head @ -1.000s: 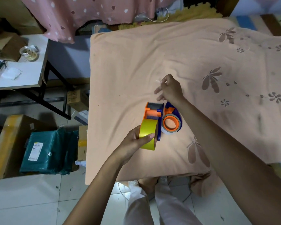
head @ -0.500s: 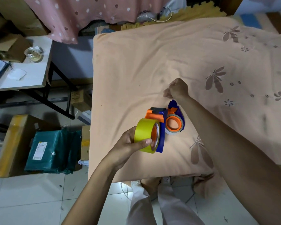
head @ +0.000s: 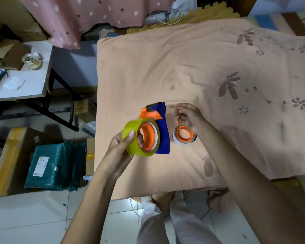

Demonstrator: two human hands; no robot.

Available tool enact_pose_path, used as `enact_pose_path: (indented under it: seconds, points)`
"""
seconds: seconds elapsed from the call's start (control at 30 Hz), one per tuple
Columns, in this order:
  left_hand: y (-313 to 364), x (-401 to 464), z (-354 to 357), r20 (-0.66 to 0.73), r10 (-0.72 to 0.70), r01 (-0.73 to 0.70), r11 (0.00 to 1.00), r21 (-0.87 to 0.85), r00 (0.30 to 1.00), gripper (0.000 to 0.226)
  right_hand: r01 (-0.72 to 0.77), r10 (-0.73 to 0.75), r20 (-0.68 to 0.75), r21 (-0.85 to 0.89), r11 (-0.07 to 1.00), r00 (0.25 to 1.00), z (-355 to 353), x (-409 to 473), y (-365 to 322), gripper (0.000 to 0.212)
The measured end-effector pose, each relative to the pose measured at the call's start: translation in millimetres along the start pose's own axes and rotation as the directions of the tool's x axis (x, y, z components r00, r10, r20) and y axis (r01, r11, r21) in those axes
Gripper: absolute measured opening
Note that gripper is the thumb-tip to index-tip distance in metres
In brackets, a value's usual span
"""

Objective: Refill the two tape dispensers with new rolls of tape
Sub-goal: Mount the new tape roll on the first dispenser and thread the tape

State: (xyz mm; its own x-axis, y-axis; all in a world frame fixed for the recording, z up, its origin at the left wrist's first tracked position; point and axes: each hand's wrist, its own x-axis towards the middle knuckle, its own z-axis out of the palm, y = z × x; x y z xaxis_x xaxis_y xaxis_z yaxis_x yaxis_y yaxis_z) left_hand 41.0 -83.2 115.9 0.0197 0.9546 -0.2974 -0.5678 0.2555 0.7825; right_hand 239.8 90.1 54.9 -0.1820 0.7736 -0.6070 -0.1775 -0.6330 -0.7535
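So the yellow tape roll [head: 140, 137] was seated on the orange hub of the blue dispenser [head: 161, 128], which I'd lifted and turned toward me over the last second; left hand [head: 121, 148] gripped the roll, thumb on its rim. Right hand [head: 189, 117] had come back from the far cloth and hung just above the second dispenser [head: 183, 136], fingers loosely curled, holding nothing. That one lay on the peach cloth [head: 201, 67] with a thin white roll. My read: first refill loaded, tape end not yet threaded. Near cloth edge was close below my left wrist; open room lay ahead and to the right.
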Motion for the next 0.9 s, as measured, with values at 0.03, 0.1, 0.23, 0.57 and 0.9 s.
enact_pose_path:
  seconds: [0.03,0.1,0.23,0.57,0.9]
  points:
    - [1,1,-1,-0.009,-0.004,0.004,1.0,-0.002,1.0,0.042,-0.009,0.009,0.003,0.028,1.0,1.0,1,-1,1,0.031]
    - [0,1,-3,-0.011,-0.013,0.013,0.999,-0.047,1.0,0.041,-0.014,0.013,0.01,0.066,0.998,1.0,5,-6,0,0.028]
    - [-1,1,-6,-0.015,-0.026,0.022,0.982,-0.187,1.0,0.034,-0.025,0.026,-0.022,0.064,0.998,0.999,7,-15,-2,0.015]
    - [5,8,-15,-0.041,-0.011,-0.005,0.933,-0.361,0.999,0.036,0.132,-0.083,0.18,-0.278,0.951,0.98,1,-32,8,0.023]
    - [3,7,-16,-0.058,0.003,-0.023,0.934,-0.356,0.998,0.041,0.362,-0.415,0.078,-0.65,0.668,0.906,8,-31,16,0.003]
